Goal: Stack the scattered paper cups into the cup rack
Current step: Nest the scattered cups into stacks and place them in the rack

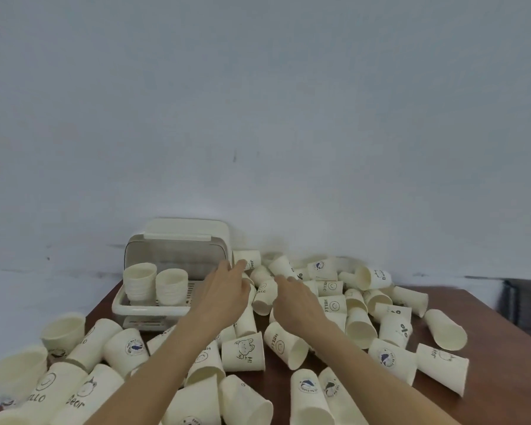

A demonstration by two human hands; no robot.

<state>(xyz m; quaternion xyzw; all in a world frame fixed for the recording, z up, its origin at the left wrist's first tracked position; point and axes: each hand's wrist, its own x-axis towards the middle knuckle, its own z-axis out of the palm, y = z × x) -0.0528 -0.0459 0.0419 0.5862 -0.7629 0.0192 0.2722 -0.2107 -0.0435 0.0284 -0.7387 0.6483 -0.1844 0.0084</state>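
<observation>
Many cream paper cups lie scattered on the brown table (478,305), most on their sides. The cream cup rack (154,309) stands at the back left with its lid raised. Inside it are two cup stacks, one on the left (140,280) and one on the right (171,285). My left hand (227,289) reaches just right of the rack, fingers apart, fingertips touching a lying cup (248,259). My right hand (296,300) is spread over the pile, fingertips beside a tilted "HELLO" cup (263,297). Neither hand visibly grips a cup.
A pale wall rises directly behind the table. Cups crowd the near left edge (59,391) and the right side (445,329). A dark object (524,305) sits beyond the table's far right corner.
</observation>
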